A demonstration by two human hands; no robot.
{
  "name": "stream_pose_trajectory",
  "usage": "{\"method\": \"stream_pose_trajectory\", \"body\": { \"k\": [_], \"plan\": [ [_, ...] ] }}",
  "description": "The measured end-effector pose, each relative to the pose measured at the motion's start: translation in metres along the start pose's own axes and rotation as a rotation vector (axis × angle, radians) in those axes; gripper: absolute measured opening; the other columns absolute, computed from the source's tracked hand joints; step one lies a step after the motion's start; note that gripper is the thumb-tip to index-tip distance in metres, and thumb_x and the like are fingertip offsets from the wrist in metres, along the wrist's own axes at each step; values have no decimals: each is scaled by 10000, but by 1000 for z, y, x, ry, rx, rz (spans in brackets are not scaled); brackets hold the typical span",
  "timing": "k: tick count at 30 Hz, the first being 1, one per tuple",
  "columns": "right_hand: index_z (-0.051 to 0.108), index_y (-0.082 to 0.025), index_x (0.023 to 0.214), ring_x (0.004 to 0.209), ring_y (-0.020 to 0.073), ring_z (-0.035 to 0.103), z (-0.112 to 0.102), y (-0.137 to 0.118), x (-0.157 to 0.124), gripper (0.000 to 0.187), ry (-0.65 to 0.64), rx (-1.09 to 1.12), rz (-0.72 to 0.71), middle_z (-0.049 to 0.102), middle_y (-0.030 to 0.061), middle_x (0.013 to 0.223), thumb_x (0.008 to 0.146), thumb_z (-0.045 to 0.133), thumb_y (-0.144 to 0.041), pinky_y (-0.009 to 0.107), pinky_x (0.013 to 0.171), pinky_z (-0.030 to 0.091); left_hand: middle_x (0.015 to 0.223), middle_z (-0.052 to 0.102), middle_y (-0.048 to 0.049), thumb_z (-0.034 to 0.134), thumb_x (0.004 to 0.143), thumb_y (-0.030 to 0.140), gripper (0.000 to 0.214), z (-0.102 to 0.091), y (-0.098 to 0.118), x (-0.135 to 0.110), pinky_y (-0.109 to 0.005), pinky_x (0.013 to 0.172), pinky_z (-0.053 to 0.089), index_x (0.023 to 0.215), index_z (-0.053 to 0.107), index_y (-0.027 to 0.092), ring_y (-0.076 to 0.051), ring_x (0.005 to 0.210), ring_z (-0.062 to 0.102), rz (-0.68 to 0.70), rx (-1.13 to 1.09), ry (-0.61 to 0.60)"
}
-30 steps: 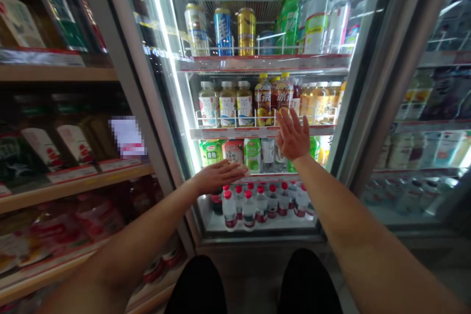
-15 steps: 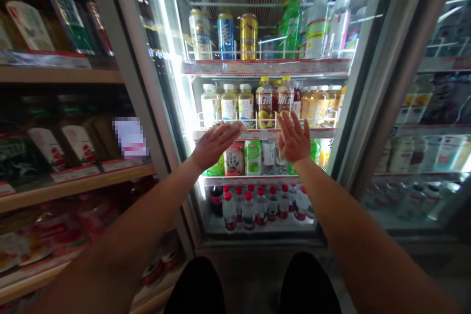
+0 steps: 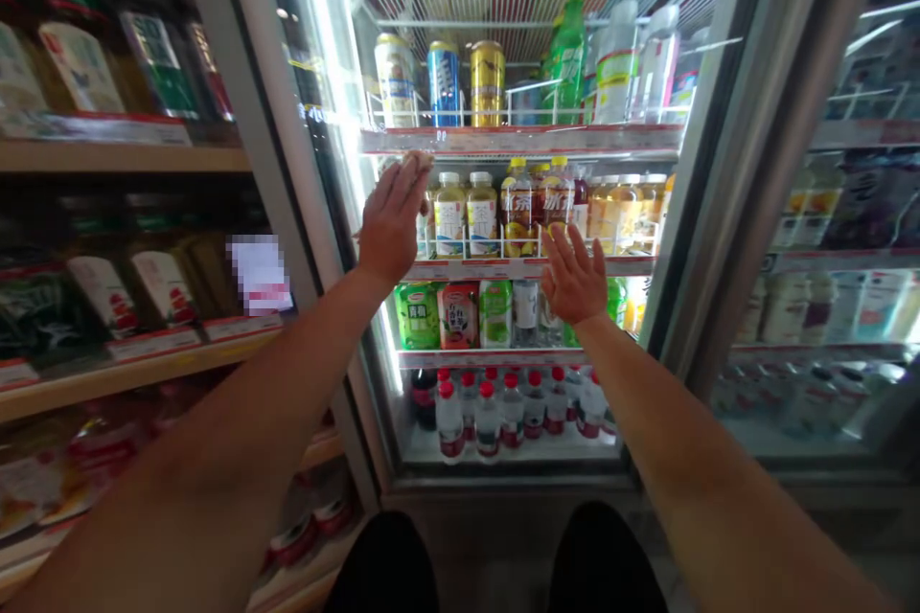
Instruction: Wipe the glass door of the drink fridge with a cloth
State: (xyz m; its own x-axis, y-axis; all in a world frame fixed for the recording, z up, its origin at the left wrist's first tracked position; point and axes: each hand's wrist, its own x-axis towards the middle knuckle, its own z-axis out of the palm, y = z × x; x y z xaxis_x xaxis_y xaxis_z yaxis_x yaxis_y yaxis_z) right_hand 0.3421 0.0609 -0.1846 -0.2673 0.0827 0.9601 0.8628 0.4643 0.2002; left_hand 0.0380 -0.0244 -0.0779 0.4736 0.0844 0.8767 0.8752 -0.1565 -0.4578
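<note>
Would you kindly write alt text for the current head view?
A person's left hand, with what looks like a cloth, is held higher than the right hand before a lit drinks cooler. Bottles and cans stand on its shelves.

**Legible Characters on Packaged Drinks**

冰茶 appeared on 2 yellow-capped brown bottles point(image 3: 517, 206), 茶 on the white labels of 2 pale bottles point(image 3: 481, 215), and 青梅 on a green package point(image 3: 418, 318). Print on the shelf-edge strip point(image 3: 474, 269) was too blurred to read.
</note>
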Motion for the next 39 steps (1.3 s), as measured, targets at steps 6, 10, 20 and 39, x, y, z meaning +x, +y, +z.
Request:
{"method": "stream_pose_trajectory", "body": {
  "k": [6,10,20,39],
  "plan": [
    [357,-232,1575,1526,212,314,-1,-1,0,559,64,-47,-34,407,23,1600,1021,381,-301,472,1292,105,1583,422,-51,368,1068,126,494,0,18,2,-505,1273,268,1550,403,231,-241,1526,261,175,-118,-150],
    [343,-245,1582,1534,223,294,-2,-1,1,561,22,-6,-6,393,27,1609,1024,363,-301,497,1290,108,1615,365,-47,220,1106,183,471,-4,6,24,-460,1296,202,1529,418,121,-210,1538,211,1,-32,-49],
    [301,-264,1595,1536,235,288,-1,-1,0,569,-1,31,5,380,28,1616,1032,366,-307,508,1283,136,1590,410,-6,369,1074,134,478,9,20,19,-475,1266,278,1541,415,224,-223,1523,269,225,-47,-153],
    [278,-234,1604,1531,209,297,-1,-1,1,587,66,-38,-40,394,26,1609,1029,378,-293,456,1290,69,1677,212,-46,331,1003,84,607,27,3,62,-551,1280,149,1593,279,217,-236,1555,144,-182,-39,96]
  ]
}}
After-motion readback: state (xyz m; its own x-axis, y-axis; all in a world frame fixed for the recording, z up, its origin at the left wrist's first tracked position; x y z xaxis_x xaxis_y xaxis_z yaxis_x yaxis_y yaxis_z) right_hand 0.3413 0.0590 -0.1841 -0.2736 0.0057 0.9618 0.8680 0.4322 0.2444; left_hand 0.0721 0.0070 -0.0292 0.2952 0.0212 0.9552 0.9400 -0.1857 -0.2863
